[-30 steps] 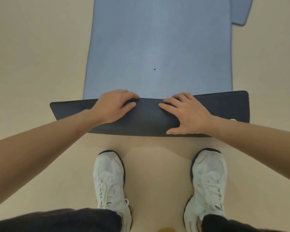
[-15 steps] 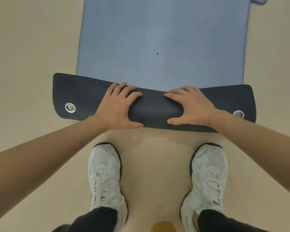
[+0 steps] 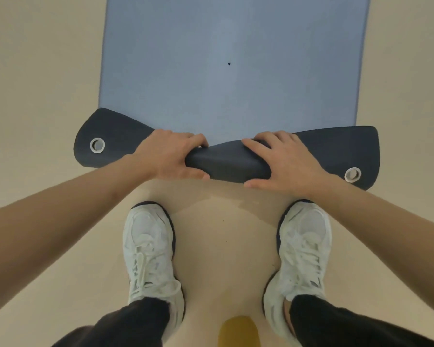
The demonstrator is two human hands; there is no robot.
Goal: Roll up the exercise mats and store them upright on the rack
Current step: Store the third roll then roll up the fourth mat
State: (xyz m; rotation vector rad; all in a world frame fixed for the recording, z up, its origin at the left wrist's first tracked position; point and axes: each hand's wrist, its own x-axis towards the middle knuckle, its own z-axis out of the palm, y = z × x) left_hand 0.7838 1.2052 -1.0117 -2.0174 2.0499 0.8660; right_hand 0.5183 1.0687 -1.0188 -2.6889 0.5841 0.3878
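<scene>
A blue exercise mat (image 3: 233,58) lies flat on the beige floor, stretching away from me. Its near end (image 3: 226,164) is folded over, showing a dark underside with a metal eyelet at the left corner (image 3: 97,145) and another at the right (image 3: 352,175). The middle of this fold is curled into a tight roll. My left hand (image 3: 171,156) grips the roll, fingers curled over its far edge, thumb on the near side. My right hand (image 3: 283,159) holds the roll beside it, fingers over the top, thumb along the near edge.
My two white sneakers (image 3: 150,249) (image 3: 301,249) stand on the floor just behind the roll. A small yellow-brown patch (image 3: 238,331) shows at the bottom edge between my legs. Bare floor (image 3: 40,83) lies on both sides of the mat.
The dark folded end has curled tighter in the middle under both hands, and its corners have splayed outward. Both eyelets are now exposed. My hands have closed more around the roll.
</scene>
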